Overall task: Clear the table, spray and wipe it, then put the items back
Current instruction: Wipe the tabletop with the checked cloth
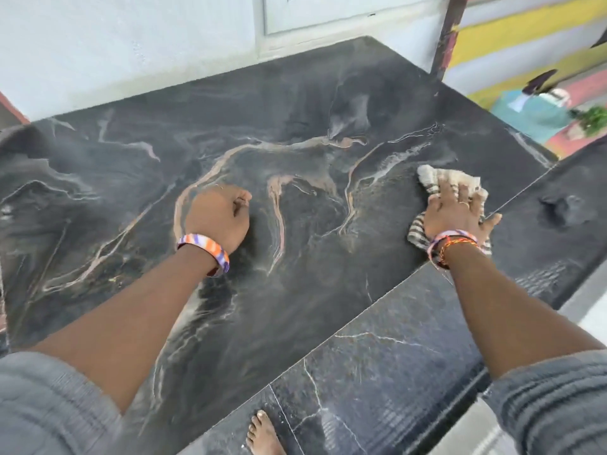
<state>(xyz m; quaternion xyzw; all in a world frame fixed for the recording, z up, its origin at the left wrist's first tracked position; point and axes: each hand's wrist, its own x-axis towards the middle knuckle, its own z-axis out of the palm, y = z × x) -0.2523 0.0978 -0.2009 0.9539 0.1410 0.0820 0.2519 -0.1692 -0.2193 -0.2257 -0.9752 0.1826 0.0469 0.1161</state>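
Observation:
The table [295, 103] has a dark marble top with pale and orange veins, and nothing stands on it. A striped beige and grey cloth [437, 180] lies near the table's right edge. My right hand [456, 213] presses flat on the cloth with fingers spread over it. My left hand [218, 216] rests as a closed fist on the middle of the top, with nothing visible in it. Both wrists wear coloured bands.
A white wall [115, 44] runs along the table's far side. Dark marble floor tiles [377, 372] lie to the right and below, with my bare foot [262, 435] at the table's near edge. A dark post [446, 34] and a striped coloured wall [525, 34] stand at the far right.

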